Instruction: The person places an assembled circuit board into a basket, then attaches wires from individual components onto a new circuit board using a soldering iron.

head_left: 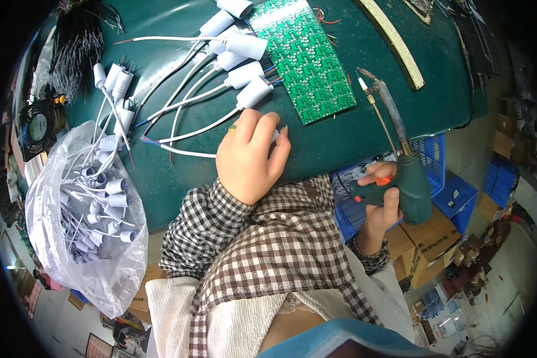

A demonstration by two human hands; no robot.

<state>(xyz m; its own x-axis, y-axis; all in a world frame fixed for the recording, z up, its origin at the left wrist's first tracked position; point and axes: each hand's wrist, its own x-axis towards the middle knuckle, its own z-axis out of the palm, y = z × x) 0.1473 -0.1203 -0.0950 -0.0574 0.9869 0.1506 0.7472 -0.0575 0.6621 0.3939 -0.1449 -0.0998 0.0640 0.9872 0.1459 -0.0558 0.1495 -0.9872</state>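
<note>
My left hand [247,152], with a ring on one finger, is closed over a white cylindrical cable end at the table's near edge. Only a sliver of that cylinder shows by the fingertips; its white cable [188,153] runs out to the left. Just beyond lie several more white cylinders [253,92] with cables, beside a green circuit board panel [310,65]. At the right, my right hand [385,206] grips a dark green soldering gun [416,188]. Its metal tip and thin feed tube point up and away, past the panel's near right corner, apart from the board.
A clear plastic bag [48,221] full of white cabled cylinders hangs at the left edge. Behind it are a bundle of dark wires [80,48] and a small black fan [37,128]. A pale curved strip [394,42] lies far right. Blue crates [438,164] and cardboard boxes [438,238] stand below right.
</note>
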